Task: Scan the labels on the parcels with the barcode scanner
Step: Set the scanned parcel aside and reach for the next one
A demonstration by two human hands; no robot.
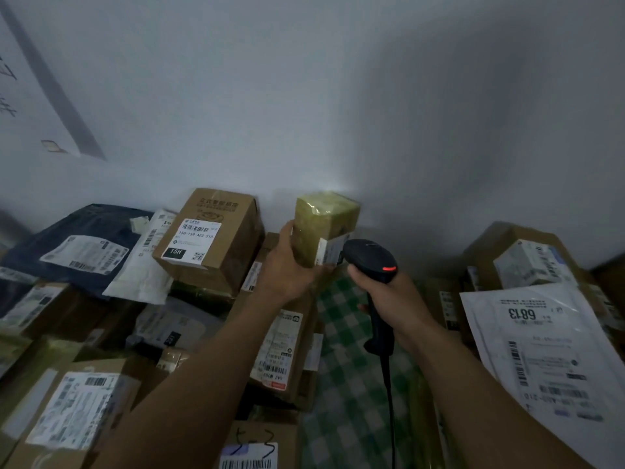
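Observation:
My left hand (287, 262) grips a small tape-wrapped yellowish parcel (323, 223) from below and holds it upright above the pile. A white label (329, 250) sits on its lower right face. My right hand (389, 292) holds a black corded barcode scanner (370, 257) by its handle. The scanner's head almost touches the label, and a red light glows on its top.
Cardboard boxes and mailer bags lie piled on the left, among them a tall box (211, 238) with a "15H" label and a dark blue bag (72, 245). More boxes and a white mailer (541, 350) marked 6813 lie right. A green checked cloth (351, 367) shows between. A wall stands behind.

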